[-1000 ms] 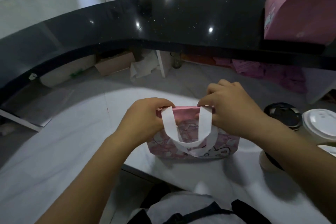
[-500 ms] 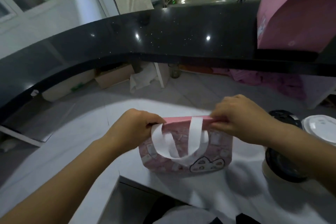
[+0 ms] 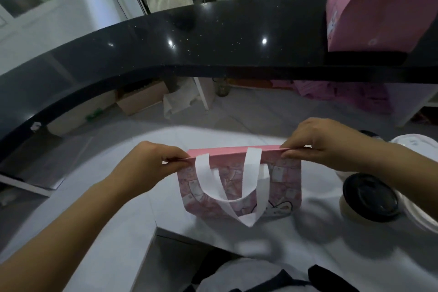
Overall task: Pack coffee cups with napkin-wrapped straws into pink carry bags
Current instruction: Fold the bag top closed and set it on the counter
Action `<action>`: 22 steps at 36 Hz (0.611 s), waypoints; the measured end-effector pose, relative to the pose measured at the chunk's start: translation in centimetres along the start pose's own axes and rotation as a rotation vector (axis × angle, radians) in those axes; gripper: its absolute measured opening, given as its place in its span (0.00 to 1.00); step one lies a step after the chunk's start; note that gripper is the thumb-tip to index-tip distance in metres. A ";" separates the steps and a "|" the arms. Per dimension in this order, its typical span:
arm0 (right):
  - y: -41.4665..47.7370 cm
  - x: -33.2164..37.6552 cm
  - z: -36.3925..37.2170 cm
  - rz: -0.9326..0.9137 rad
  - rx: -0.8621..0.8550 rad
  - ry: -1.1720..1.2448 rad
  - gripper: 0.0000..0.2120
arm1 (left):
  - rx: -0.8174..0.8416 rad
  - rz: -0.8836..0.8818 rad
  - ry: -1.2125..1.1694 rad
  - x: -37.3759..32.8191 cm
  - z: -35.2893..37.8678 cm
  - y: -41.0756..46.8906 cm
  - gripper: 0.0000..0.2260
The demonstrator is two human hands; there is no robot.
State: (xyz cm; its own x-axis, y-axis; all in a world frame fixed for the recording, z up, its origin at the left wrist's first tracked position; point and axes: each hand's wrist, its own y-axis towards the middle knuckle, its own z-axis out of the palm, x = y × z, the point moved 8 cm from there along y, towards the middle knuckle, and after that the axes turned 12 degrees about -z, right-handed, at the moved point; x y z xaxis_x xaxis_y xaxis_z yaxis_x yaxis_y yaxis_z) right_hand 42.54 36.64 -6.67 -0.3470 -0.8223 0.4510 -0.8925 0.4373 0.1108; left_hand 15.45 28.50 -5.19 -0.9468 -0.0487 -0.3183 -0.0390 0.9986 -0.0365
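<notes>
A small pink carry bag (image 3: 282, 187) with a cartoon print and white strap handles stands on the white counter (image 3: 118, 232) in front of me. My left hand (image 3: 147, 163) pinches the left end of its top edge. My right hand (image 3: 324, 142) pinches the right end, so the top is pulled flat and shut. The handles hang down over the front. To the right stands a cup with a black lid (image 3: 369, 199), and a cup with a white lid (image 3: 417, 147) sits behind it, partly hidden by my right forearm. What the bag holds is hidden.
A raised black curved countertop (image 3: 189, 40) runs across the back. A large pink bag (image 3: 379, 2) stands on it at the upper right. A cardboard box (image 3: 142, 99), white cloth and pink bags lie on the shelf beneath. The white counter's edge drops off near my body.
My hands have moved apart from the bag's middle to its two top corners, stretching the opening flat and shut. The white handles now hang down over the front.
</notes>
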 end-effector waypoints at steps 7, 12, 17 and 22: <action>-0.4 -0.9 -0.8 -0.033 -0.045 -0.093 0.23 | -0.016 -0.027 -0.067 1.1 -0.8 -0.8 0.10; 0.7 -2.9 -2.4 0.077 -0.258 -0.251 0.13 | -0.144 0.032 -0.109 -0.1 -1.3 -1.2 0.09; 1.9 -5.5 -3.0 0.276 -0.499 -0.119 0.10 | -0.144 0.082 -0.221 -2.7 0.7 -2.3 0.07; 2.8 -6.5 -1.9 0.395 -0.650 0.143 0.15 | -0.093 0.214 -0.376 -5.7 2.7 -3.4 0.12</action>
State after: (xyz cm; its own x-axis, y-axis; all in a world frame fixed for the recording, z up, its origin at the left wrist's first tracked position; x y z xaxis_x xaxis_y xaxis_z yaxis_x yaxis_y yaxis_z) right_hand 42.84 43.93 -7.61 -0.5243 -0.5256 0.6700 -0.3467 0.8504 0.3958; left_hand 21.84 25.33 -5.82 -0.7551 0.1718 -0.6327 0.1004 0.9840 0.1473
